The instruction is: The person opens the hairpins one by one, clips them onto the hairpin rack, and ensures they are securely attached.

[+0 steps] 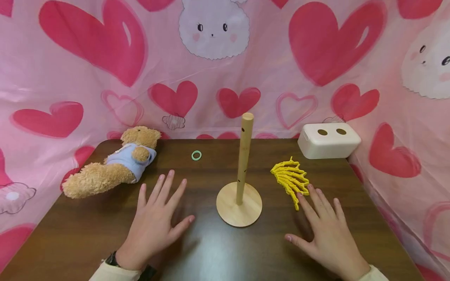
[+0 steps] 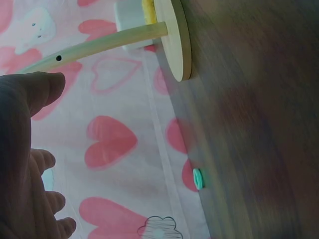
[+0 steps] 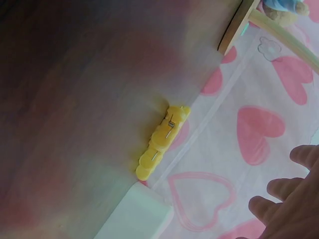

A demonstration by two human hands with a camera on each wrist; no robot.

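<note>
My left hand [image 1: 154, 222] is held with fingers spread over the near left of the table, holding nothing. Fingers likewise spread and holding nothing, my right hand [image 1: 327, 234] is at the near right. Its fingertips overlap the edge of a yellow fan-shaped, branching piece [image 1: 290, 177] in the head view. The right wrist view shows a gap between that hand and the yellow piece [image 3: 158, 144], which bears small metal springs. Between the hands stands a wooden post [image 1: 245, 156] with small holes, upright on a round wooden base [image 1: 228, 205].
On the left a teddy bear [image 1: 128, 158] in a light blue top lies on its side. A small green ring [image 1: 196, 152] lies farther back. At the back right sits a white box [image 1: 327, 146] with two oval holes. Pink heart-patterned cloth [image 1: 218, 74] hangs behind the brown table [image 1: 207, 249].
</note>
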